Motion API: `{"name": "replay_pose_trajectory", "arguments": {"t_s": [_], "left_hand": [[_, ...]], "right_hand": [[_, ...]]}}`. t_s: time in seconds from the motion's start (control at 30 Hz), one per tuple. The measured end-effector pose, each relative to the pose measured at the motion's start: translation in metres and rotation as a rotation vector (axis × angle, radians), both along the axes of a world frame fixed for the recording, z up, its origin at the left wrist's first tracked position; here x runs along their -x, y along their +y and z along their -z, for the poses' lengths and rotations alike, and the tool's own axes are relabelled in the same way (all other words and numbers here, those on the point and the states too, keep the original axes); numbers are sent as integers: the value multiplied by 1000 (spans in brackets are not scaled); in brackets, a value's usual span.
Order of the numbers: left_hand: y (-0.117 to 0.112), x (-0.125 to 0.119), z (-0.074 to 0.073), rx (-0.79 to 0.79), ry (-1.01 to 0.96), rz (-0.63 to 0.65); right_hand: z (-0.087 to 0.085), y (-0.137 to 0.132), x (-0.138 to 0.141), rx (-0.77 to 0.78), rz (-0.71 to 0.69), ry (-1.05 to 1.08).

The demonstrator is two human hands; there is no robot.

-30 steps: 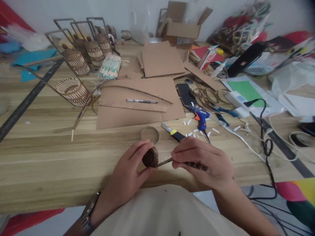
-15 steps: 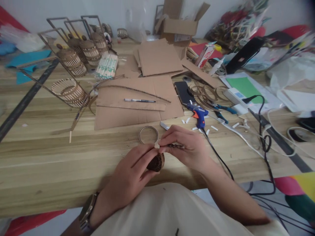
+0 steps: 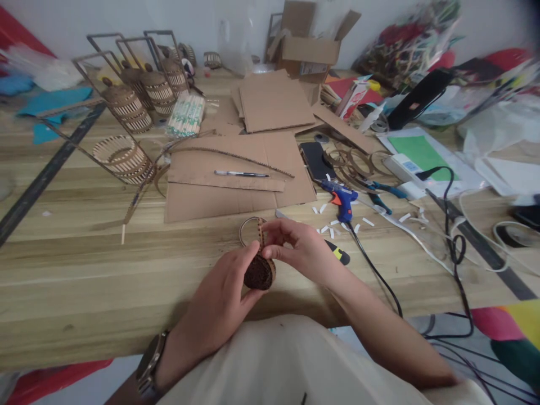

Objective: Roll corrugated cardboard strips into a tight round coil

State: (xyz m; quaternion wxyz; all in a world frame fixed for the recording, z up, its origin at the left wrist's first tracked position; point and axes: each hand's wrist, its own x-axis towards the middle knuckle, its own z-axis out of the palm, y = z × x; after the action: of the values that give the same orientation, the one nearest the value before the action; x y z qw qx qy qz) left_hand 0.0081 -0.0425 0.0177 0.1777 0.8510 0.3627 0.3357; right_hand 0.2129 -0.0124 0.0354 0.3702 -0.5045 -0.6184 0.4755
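My left hand point(image 3: 223, 289) is wrapped round a dark brown coil point(image 3: 258, 274) of tightly wound corrugated cardboard strip, its flat spiral face turned towards me. From the top of the coil a short notched free end of strip point(image 3: 260, 228) stands up. The fingers of my right hand point(image 3: 295, 244) pinch this end against the coil's upper edge. Behind the hands a thin ring point(image 3: 241, 229) lies on the table, partly covered by the strip. Close to my right hand rests a cutter knife point(image 3: 338, 253) with a black and yellow handle, its middle hidden by the hand.
Cardboard sheets point(image 3: 236, 202) with a pen point(image 3: 240, 174) on them lie ahead. A blue glue gun point(image 3: 343, 199), its cord, pliers point(image 3: 386, 189) and white scraps are to the right. Small slatted lanterns point(image 3: 126, 107) and an open slatted basket point(image 3: 122, 157) stand at left.
The strip's free end, earlier under my right fingers, now points upward. My right hand has shifted slightly left, uncovering the knife handle. The coil's face shows more fully.
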Motion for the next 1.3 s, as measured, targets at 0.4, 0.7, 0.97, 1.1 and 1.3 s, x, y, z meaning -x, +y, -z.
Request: {"name": "replay_pose_trajectory", "arguments": {"t_s": [0.4,0.7,0.97,1.1,1.3], "left_hand": [[8,7,-6,657,-406,-190],[12,4,-17,866,-478,-217],[9,6,-22,742,-298,-188],[9,9,-25,697,-199,-118],[11,9,-29,584,-53,5]], "right_hand": [[3,-26,5,96,54,2],[6,-26,4,-62,48,-45],[1,-21,-3,-124,69,-20],[-5,-19,-9,-153,-29,-62],[-19,-19,-11,-231,-185,-215]]}}
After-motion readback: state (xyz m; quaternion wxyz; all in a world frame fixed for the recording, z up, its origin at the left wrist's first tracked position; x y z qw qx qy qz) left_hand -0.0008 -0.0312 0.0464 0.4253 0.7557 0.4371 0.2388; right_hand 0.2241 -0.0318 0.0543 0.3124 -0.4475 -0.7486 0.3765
